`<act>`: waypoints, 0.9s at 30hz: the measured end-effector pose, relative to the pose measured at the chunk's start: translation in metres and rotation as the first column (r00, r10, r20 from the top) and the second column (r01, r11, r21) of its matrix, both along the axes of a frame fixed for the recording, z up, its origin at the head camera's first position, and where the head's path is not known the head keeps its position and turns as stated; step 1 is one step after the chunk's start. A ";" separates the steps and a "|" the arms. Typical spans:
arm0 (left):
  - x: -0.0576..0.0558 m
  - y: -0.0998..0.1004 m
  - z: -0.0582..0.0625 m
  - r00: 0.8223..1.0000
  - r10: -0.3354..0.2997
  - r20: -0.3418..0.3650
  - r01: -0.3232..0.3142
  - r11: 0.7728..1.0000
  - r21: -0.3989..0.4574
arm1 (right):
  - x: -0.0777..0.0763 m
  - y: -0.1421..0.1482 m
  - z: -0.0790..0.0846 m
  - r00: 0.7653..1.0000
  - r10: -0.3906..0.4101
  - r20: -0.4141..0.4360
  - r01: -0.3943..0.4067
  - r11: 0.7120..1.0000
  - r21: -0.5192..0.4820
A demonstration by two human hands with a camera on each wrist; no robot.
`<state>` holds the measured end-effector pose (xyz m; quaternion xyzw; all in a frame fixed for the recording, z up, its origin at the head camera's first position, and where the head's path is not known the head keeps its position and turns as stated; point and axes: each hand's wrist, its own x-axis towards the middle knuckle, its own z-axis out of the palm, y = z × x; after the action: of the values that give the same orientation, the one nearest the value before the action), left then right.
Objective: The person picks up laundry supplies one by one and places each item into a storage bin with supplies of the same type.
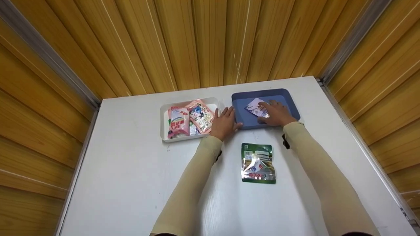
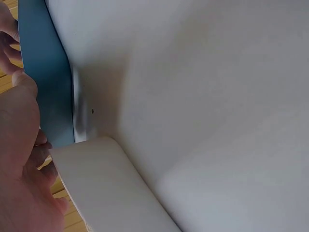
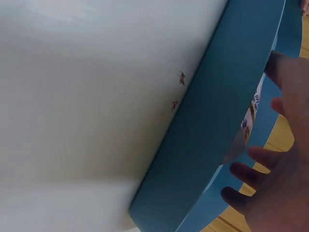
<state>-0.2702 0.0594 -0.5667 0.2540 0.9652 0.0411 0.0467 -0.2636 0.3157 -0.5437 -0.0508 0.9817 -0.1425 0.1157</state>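
Note:
In the head view my right hand reaches into the blue tray, its fingers spread over a purple-and-white packet lying there. The right wrist view shows those fingers apart, with a piece of the packet visible behind the near wall. My left hand lies between the two trays with straight fingers, covering part of the white tray's right side. Its thumb is right at the blue tray's rim in the left wrist view.
The white tray holds several packets, among them a pink one and a flower-patterned one. A green-and-silver pouch lies on the white table between my forearms. Wood-panelled walls enclose the table.

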 end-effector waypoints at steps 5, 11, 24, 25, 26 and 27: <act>0.001 0.000 0.000 1.000 0.005 0.007 -0.006 1.000 0.008 | 0.008 -0.002 0.002 0.992 0.037 -0.124 -0.039 0.999 -0.014; 0.000 0.001 -0.002 1.000 0.004 -0.001 -0.004 1.000 0.010 | 0.021 -0.004 0.007 0.983 0.035 -0.182 -0.046 0.997 -0.058; 0.000 0.001 -0.003 1.000 0.002 0.016 -0.003 0.999 0.038 | 0.063 -0.012 0.021 0.934 0.071 -0.350 -0.110 0.990 -0.093; 0.000 0.001 -0.003 1.000 0.003 0.019 -0.004 0.999 0.042 | 0.067 -0.014 0.022 0.932 0.081 -0.352 -0.119 0.989 -0.087; 0.000 0.000 -0.003 1.000 0.005 0.021 -0.006 0.999 0.046 | 0.071 -0.016 0.022 0.931 0.093 -0.352 -0.128 0.989 -0.080; 0.000 0.000 -0.003 1.000 0.006 0.021 -0.007 0.999 0.049 | 0.074 -0.018 0.022 0.932 0.102 -0.348 -0.137 0.988 -0.075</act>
<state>-0.2700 0.0595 -0.5699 0.2515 0.9642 0.0675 0.0505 -0.1892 0.2978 -0.5214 -0.1402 0.9737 -0.1721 -0.0514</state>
